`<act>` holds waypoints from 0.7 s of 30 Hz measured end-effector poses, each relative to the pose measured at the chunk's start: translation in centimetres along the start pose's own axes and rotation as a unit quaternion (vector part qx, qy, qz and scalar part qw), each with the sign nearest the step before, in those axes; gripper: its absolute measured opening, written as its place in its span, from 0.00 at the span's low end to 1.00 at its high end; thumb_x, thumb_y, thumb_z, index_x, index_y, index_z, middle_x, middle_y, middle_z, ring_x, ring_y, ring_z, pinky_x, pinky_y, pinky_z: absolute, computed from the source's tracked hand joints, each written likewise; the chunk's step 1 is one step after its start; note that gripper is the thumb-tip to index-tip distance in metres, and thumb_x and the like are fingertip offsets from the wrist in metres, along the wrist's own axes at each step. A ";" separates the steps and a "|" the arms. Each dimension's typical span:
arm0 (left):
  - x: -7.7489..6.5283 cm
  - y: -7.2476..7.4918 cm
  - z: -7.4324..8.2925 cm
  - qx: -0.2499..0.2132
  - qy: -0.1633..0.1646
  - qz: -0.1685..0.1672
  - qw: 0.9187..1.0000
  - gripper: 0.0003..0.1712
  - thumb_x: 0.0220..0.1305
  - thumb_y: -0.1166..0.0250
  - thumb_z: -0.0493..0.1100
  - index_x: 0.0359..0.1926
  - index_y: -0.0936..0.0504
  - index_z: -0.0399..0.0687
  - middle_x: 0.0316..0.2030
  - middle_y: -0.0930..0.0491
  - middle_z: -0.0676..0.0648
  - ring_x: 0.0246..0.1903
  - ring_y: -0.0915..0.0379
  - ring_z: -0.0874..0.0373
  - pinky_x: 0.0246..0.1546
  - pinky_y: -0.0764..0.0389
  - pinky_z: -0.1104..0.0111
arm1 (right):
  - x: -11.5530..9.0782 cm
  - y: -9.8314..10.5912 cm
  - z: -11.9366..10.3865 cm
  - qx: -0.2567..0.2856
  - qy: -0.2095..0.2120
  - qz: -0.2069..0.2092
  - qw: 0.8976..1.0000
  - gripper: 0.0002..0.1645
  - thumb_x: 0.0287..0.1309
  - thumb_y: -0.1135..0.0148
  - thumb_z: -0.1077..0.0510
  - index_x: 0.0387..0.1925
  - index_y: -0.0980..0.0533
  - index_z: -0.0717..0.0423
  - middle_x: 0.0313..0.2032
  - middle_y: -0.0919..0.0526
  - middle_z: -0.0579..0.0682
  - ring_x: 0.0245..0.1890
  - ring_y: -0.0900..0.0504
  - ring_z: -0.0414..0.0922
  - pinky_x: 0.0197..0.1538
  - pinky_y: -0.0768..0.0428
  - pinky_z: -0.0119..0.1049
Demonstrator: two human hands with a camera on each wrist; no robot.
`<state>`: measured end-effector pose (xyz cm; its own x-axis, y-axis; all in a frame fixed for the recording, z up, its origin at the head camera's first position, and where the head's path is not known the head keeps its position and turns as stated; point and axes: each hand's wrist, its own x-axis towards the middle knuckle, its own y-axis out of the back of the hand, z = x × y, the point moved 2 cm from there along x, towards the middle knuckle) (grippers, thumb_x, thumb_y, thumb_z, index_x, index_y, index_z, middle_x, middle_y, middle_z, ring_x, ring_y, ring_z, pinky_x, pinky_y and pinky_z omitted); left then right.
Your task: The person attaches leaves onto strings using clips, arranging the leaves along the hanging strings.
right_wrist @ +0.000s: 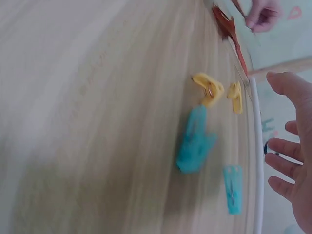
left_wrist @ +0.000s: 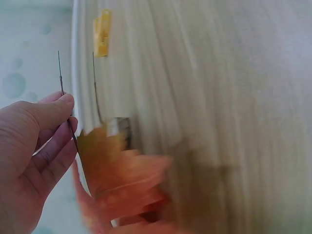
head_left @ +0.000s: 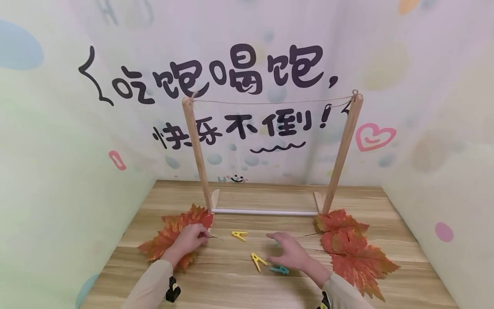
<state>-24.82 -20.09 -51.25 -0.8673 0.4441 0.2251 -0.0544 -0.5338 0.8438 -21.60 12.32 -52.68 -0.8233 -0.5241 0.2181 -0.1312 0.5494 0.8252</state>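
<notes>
A thin stem [left_wrist: 61, 83], pinched between thumb and finger of a person's left hand [head_left: 188, 241], could twist or slip under a broad leaf's pull; a low sweep by the right hand [head_left: 289, 253], fingers spread and holding nothing, might scatter the yellow clips [head_left: 257, 262] and teal clips [head_left: 281, 270]. Red-orange leaves [head_left: 166, 240] sit beneath the left hand, beside the wooden frame's [head_left: 198, 154] left foot; the clips lie before the frame, near the right hand.

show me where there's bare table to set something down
Bare tabletop lies behind the white rod, up to the wall, and between the sleeves on the near side of the clips. Crowded: around the right hand, by the clips; both sides, where leaves lie.
</notes>
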 end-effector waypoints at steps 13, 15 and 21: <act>0.7 1.7 0.5 0.000 0.017 0.012 1.000 0.03 0.48 0.32 0.30 0.25 0.18 0.40 0.22 0.23 0.54 0.22 0.31 0.66 0.24 0.26 0.74 | 0.2 -3.9 -0.6 -0.013 -0.032 -0.020 0.999 0.34 0.42 0.31 0.45 0.46 0.25 0.64 0.42 0.21 0.53 0.44 0.24 0.48 0.48 0.24 0.42; 0.9 1.7 0.4 -0.005 0.026 0.006 1.000 0.03 0.48 0.33 0.30 0.25 0.18 0.40 0.22 0.23 0.54 0.23 0.31 0.66 0.24 0.26 0.74 | 0.3 -4.3 -0.7 -0.009 -0.031 -0.019 0.999 0.33 0.40 0.30 0.46 0.45 0.25 0.64 0.40 0.21 0.52 0.42 0.23 0.46 0.46 0.24 0.40; 1.2 1.5 0.4 -0.010 0.036 -0.006 0.999 0.03 0.49 0.33 0.31 0.27 0.18 0.40 0.23 0.22 0.54 0.23 0.30 0.65 0.25 0.26 0.75 | 0.3 -5.2 -0.7 -0.008 -0.035 -0.025 0.999 0.32 0.36 0.28 0.45 0.41 0.24 0.63 0.35 0.22 0.48 0.35 0.26 0.40 0.39 0.24 0.33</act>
<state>-25.73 -20.09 -49.57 -0.9002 0.3975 0.1779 -0.0750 -0.5438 0.8358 -20.74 8.84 -56.55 -0.8530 -0.5032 0.1388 -0.1650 0.5123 0.8428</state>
